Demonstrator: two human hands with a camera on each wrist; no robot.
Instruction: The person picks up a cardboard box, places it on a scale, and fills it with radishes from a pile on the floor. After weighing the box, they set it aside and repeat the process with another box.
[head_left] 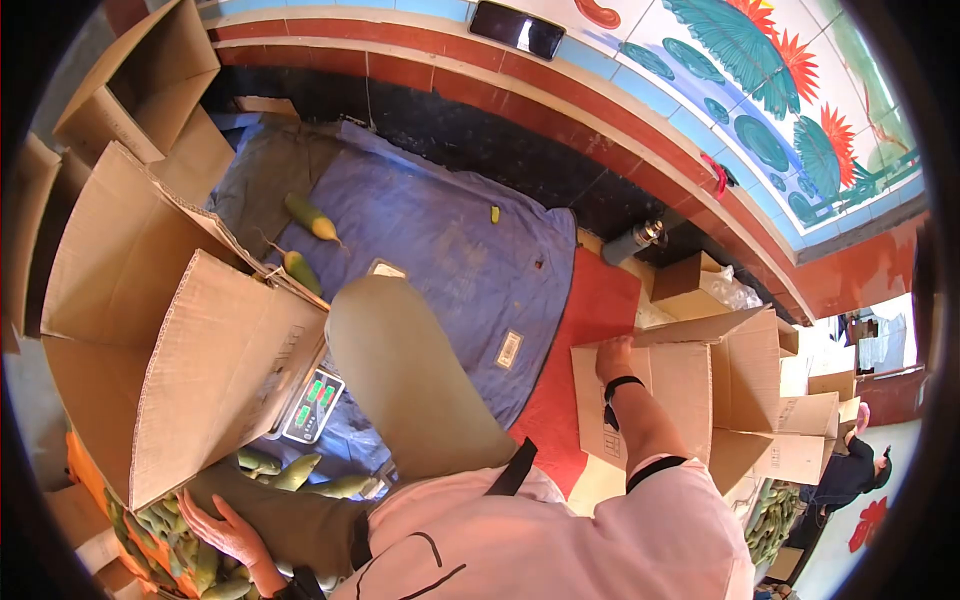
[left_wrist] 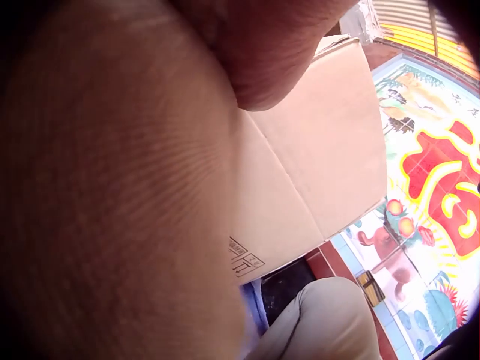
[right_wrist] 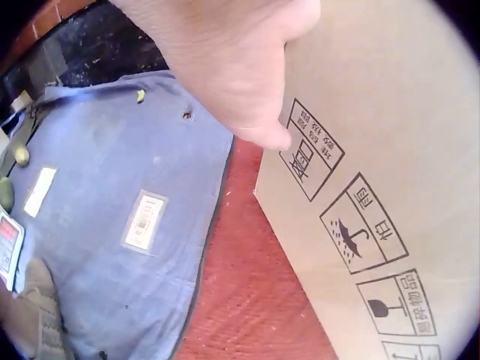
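My right hand grips the edge of an open cardboard box at the right. In the right wrist view its thumb lies against the printed side of that box. My left hand has its fingers extended, close to the lower corner of a big open carton and above a heap of green radishes. That carton stands by a digital scale with lit green figures. In the left wrist view the carton's panel shows behind the blurred hand.
A blue cloth covers the floor, with two green radishes near the carton and a red mat beside it. Another open box stands at the upper left. A metal flask stands by the wall; a phone lies on the ledge.
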